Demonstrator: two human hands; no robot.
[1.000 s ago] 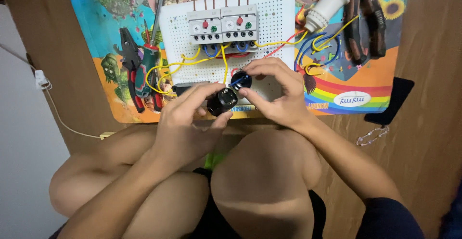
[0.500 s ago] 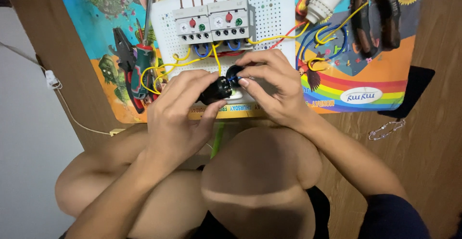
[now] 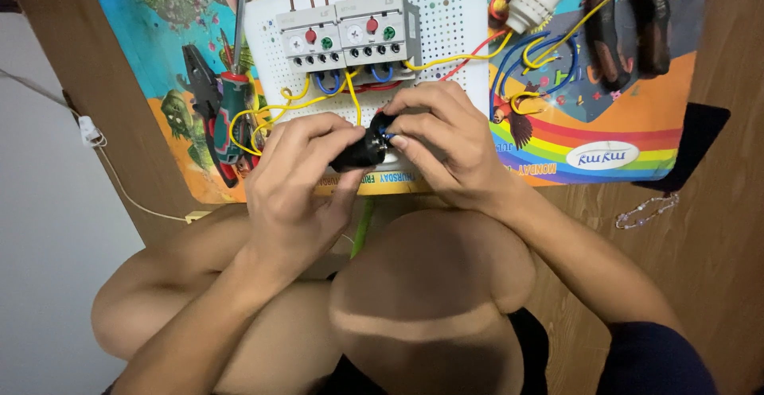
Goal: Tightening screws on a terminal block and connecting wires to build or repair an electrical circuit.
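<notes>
Gripping a small black cylindrical part (image 3: 360, 151), the left hand (image 3: 296, 182) steadied it while the right hand (image 3: 446, 144) pinched its blue-tipped end. Fitting looked underway (wiring board (image 3: 446, 21) just beyond); the next move probably called for a careful twist.

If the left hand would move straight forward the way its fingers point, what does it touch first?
Probably the right hand: the left hand points right and up across the small black part both hold. Depth is unclear.

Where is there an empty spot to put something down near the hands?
Bare wooden floor shows to the right of the colourful mat, around the bead string. The pale floor left of the wood, past the white cord, is open too. It is crowded on the white pegboard: switch blocks, yellow wires, pliers.
</notes>
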